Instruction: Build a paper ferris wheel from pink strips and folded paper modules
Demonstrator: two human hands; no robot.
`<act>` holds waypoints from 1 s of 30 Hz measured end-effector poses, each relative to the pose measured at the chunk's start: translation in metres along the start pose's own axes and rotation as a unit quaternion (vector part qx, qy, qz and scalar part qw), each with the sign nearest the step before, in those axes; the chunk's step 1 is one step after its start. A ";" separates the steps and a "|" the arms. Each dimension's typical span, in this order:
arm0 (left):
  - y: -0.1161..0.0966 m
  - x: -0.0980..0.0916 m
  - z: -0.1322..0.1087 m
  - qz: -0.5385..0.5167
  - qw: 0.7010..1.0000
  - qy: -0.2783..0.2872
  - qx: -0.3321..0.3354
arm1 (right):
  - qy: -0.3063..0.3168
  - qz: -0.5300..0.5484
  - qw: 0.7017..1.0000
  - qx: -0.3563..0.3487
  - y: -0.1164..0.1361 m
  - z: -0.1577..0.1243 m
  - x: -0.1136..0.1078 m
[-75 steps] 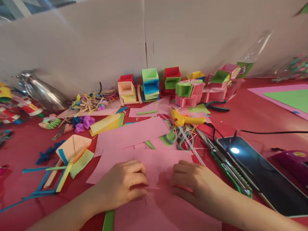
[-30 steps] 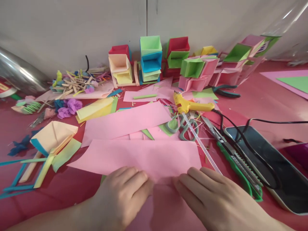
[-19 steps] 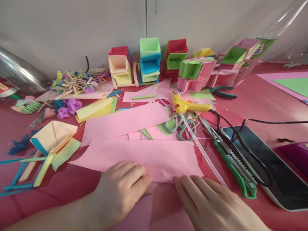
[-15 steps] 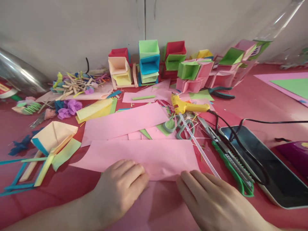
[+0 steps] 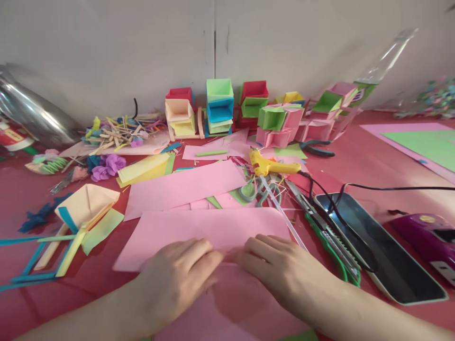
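A sheet of pink paper point(image 5: 213, 227) lies in front of me, its near edge raised along a fold line. My left hand point(image 5: 181, 270) grips that edge with curled fingers, the thumb side toward the middle. Close beside it, my right hand point(image 5: 273, 265) also has its bent fingers closed on the edge. Its thumb is hidden. More pink paper point(image 5: 227, 303) spreads beneath and nearer to me. Just beyond lies a pink strip point(image 5: 188, 184), with scissors point(image 5: 261, 189) partly under scraps at its right.
A yellow glue gun point(image 5: 272, 166), a green cutter knife point(image 5: 330, 237), a phone point(image 5: 380, 246) and a purple stapler-like device point(image 5: 426, 232) lie to the right. Folded paper boxes point(image 5: 220, 109) stand along the wall. A paper chair-like piece point(image 5: 67, 232) is at left.
My right hand has moved left along the paper's edge, closer to my left hand. The camera view has shifted slightly, so the background sits lower.
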State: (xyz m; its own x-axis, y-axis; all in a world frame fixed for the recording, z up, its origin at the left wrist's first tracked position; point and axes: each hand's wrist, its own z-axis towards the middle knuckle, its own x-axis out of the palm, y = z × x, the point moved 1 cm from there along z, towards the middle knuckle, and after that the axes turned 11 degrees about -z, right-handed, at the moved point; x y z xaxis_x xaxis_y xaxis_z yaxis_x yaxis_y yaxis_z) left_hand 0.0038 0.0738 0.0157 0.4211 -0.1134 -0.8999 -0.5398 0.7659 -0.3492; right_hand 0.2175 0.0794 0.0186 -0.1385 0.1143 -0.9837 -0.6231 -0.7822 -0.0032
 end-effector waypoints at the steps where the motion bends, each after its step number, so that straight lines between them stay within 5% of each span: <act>1: 0.001 -0.004 0.000 0.016 1.000 0.007 0.002 | 0.008 0.006 1.000 0.008 -0.002 -0.001 -0.002; 7: 0.015 -0.020 0.000 0.045 0.994 0.098 -0.018 | 0.092 0.016 0.995 0.032 -0.014 -0.003 -0.027; 18: 0.019 -0.007 -0.001 -0.003 0.999 0.038 0.002 | 0.172 0.048 0.980 0.091 -0.031 0.002 -0.059; 25: 0.017 -0.003 0.001 -0.060 0.997 0.026 -0.032 | 0.179 -0.015 0.980 0.090 0.006 0.036 -0.037; 30: 0.018 -0.008 0.002 -0.043 0.996 0.045 -0.057 | 0.164 -0.010 0.981 0.104 0.010 0.040 -0.024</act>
State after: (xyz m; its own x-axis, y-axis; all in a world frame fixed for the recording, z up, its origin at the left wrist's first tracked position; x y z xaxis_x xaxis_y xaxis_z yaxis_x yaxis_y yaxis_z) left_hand -0.0075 0.0896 0.0171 0.4051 -0.2364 -0.8832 -0.5852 0.6752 -0.4492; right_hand 0.1844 0.0934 0.0493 0.1098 -0.1016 -0.9887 -0.7709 -0.6367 -0.0202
